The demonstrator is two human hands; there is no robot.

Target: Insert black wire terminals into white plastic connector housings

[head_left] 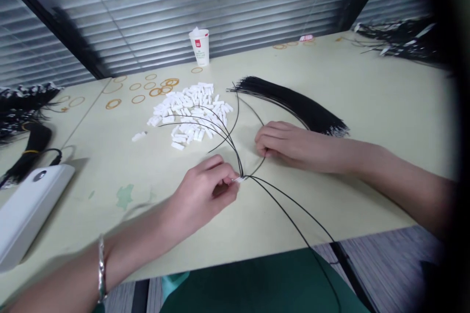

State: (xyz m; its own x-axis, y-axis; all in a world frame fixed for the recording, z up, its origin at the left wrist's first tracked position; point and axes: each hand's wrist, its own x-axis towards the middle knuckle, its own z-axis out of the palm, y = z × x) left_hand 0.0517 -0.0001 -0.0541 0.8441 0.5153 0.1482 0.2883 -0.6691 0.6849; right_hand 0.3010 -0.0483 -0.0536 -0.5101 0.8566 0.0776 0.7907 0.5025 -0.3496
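Observation:
My left hand pinches a small white connector near the table's front edge. Several thin black wires spread out from the connector, some toward the white pile and others down over the table edge. To the right, my right hand is closed, thumb and fingers pinching one black wire that curves away from the connector. A pile of white connectors lies beyond my left hand. Past my right hand rests a thick bundle of black wires.
A paper cup stands at the back by the blinds. Yellow rubber bands lie scattered at the back left. A white power box and more dark wire bundles are at left. Another wire heap sits at the far right.

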